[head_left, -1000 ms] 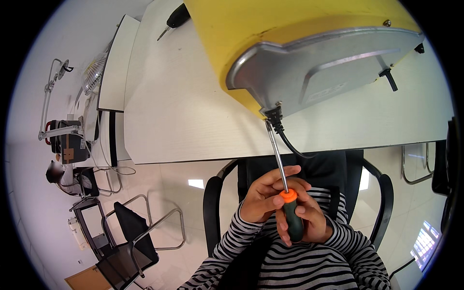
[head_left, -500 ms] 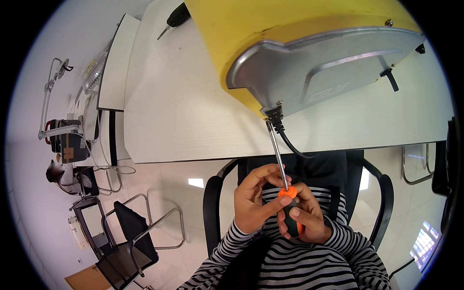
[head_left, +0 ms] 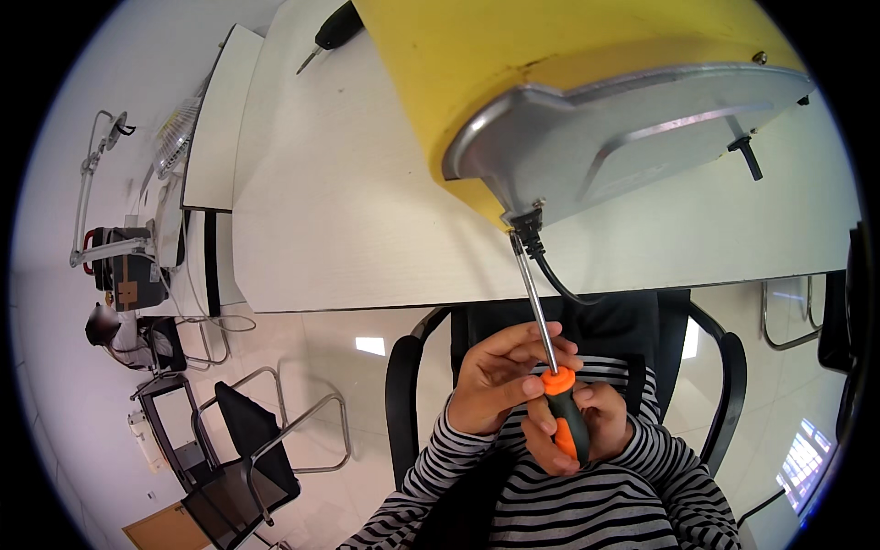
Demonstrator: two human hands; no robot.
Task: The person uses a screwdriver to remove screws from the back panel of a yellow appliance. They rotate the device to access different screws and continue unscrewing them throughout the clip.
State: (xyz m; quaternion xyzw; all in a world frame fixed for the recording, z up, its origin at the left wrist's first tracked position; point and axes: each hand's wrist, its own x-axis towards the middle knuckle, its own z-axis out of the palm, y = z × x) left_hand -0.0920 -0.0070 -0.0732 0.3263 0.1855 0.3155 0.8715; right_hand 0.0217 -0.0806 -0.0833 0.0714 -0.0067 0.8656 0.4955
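Observation:
My left hand [head_left: 488, 385] has its fingers curled round the top of a green and orange screwdriver [head_left: 569, 430], by the collar and lower shaft. My right hand [head_left: 602, 419] grips its handle, with the fingers wrapped beneath. The long steel shaft reaches up to the lower corner of a yellow appliance [head_left: 458, 37] with a silver metal panel [head_left: 660, 165]. The tip meets that corner just beside a black cord plug [head_left: 529, 231]; exactly what it touches is too small to make out. A short black post [head_left: 749, 159] sticks out at the panel's right.
A dark screwdriver [head_left: 334, 32] lies on the white table [head_left: 312, 220]. At left are a desk lamp [head_left: 115, 126], a dark case [head_left: 126, 270], empty chairs [head_left: 242, 424] and a seated person [head_left: 134, 335]. An office chair [head_left: 729, 385] is below me.
The screwdriver handle has turned, showing more orange, and dropped slightly rightward. My fingers have shifted round it. The yellow appliance sits a little lower and further right, the tip still at its corner.

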